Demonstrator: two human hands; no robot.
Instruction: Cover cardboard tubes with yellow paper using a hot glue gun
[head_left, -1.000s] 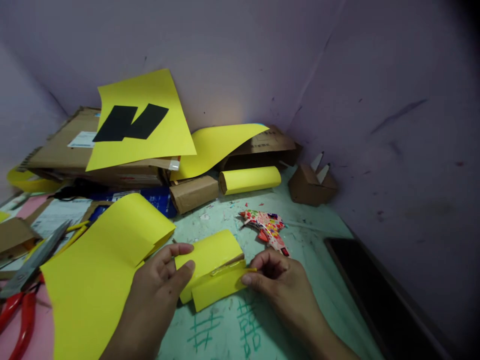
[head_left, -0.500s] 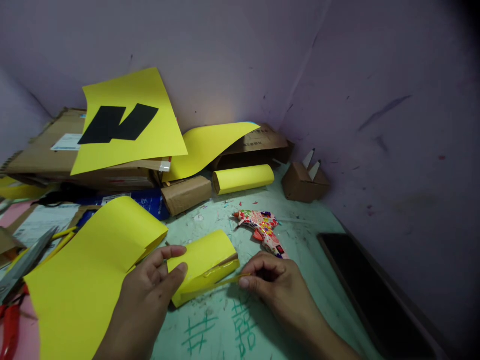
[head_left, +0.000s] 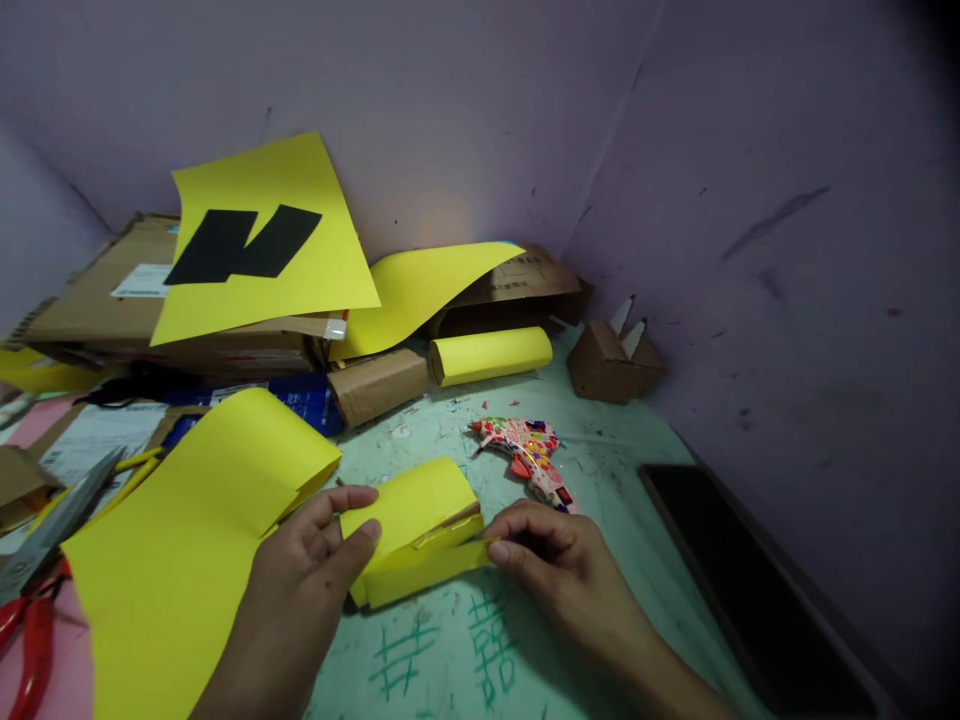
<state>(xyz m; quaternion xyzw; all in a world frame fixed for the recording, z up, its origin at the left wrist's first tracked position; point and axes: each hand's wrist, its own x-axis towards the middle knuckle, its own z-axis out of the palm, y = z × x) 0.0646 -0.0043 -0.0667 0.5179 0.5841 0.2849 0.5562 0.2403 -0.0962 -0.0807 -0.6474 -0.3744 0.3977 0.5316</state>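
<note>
A cardboard piece wrapped in yellow paper (head_left: 420, 500) lies in front of me, a brown edge showing along its open seam. My left hand (head_left: 322, 555) grips its left end, thumb and fingertips on the top face. My right hand (head_left: 551, 565) pinches the right end of a yellow paper strip (head_left: 435, 578) that runs along the near side of the piece. Whether the strip is part of the wrapping I cannot tell. Just beyond my right hand lies a flower-patterned glue gun (head_left: 525, 455), its nozzle pointing left.
Curled yellow paper (head_left: 172, 560) spreads at the left beside scissors with red handles (head_left: 34, 640). Behind are a bare cardboard tube (head_left: 379, 388), a yellow-covered tube (head_left: 491, 357), a small brown box (head_left: 615, 365) and larger boxes (head_left: 97, 300). A dark flat panel (head_left: 750, 590) lies right.
My right hand has turned the yellow strip so its broad face shows, and its end is slightly farther right. The left hand keeps its grip. The whole view has shifted slightly.
</note>
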